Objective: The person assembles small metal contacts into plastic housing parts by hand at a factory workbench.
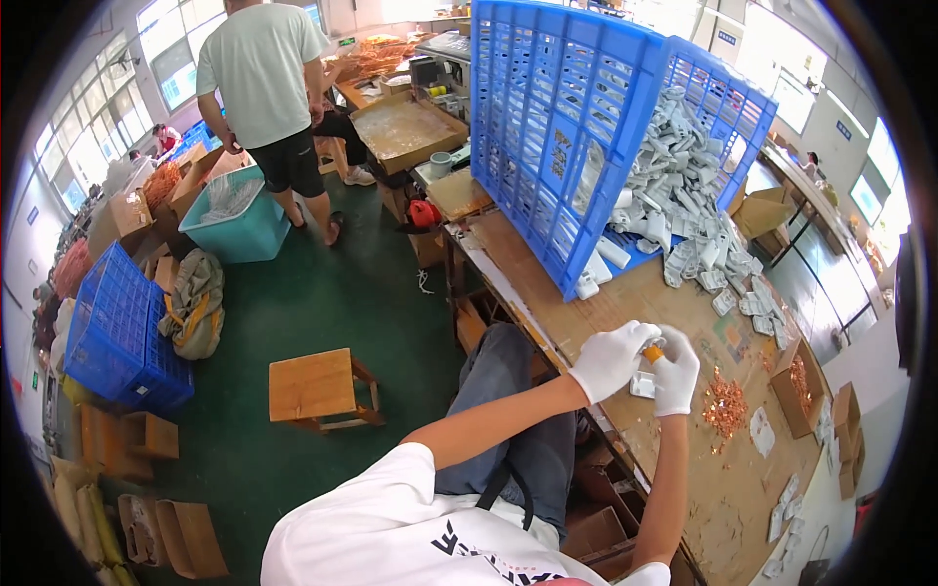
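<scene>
My left hand (608, 363) and my right hand (676, 375), both in white gloves, meet above the wooden workbench (684, 479). Their fingers are pinched together, and whatever they grip is too small and covered to name. A small orange thing (653, 353) shows between the fingertips; whether it is held or worn on a finger I cannot tell. Just below, a white plastic piece (642, 385) lies on the bench. Right of my right hand is a loose heap of small copper-coloured metal parts (724, 404). A flat whitish piece (762, 431) lies beside that heap.
A blue plastic crate (572, 137) lies tipped on the bench, spilling grey-white plastic parts (684, 176). A cardboard box (797, 389) of copper-coloured parts stands at the right. Left are a wooden stool (313, 384), a turquoise tub (256, 239) and a standing person (262, 88).
</scene>
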`<state>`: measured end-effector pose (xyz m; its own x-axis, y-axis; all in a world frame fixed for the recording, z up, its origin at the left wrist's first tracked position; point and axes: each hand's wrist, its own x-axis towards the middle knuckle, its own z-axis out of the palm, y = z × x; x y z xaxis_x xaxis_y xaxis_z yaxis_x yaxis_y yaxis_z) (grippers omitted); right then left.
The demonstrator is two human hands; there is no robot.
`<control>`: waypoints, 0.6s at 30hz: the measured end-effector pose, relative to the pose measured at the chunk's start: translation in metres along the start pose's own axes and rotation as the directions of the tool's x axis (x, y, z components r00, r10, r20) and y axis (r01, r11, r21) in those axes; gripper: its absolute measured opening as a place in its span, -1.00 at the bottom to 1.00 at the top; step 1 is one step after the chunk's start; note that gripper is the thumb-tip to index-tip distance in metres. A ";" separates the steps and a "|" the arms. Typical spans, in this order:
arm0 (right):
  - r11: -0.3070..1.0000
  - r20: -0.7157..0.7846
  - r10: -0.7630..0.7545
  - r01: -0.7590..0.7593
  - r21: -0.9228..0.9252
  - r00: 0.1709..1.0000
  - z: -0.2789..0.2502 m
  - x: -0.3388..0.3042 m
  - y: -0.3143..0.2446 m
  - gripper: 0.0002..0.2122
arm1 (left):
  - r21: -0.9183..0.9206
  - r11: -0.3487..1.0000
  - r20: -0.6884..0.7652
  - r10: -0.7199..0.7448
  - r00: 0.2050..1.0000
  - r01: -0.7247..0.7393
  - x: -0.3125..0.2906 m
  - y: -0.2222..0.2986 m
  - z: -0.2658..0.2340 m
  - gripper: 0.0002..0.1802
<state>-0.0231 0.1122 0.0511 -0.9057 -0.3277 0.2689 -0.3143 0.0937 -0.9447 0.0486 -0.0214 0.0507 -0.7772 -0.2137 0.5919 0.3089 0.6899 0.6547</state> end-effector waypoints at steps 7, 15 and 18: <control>0.952 0.051 -0.006 0.021 -0.305 0.999 -0.002 -0.007 -0.010 -0.86 | 0.062 0.994 0.192 -0.101 0.976 0.091 0.004 -0.007 0.004 -0.72; 0.880 0.041 -0.007 0.025 -0.474 0.999 -0.028 -0.029 -0.010 -0.84 | -0.062 0.986 0.352 -0.122 0.928 0.153 0.006 0.008 0.006 -0.73; 0.832 -0.030 -0.156 0.115 -0.543 0.987 -0.028 -0.043 -0.019 -0.81 | -0.176 0.984 0.284 0.011 0.959 0.041 0.006 0.013 0.012 -0.80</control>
<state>0.0143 0.1511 0.0629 -0.8538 -0.3099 0.4183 -0.5198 0.5508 -0.6530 0.0417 -0.0053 0.0571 -0.8974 -0.0005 0.4413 0.3689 0.5480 0.7508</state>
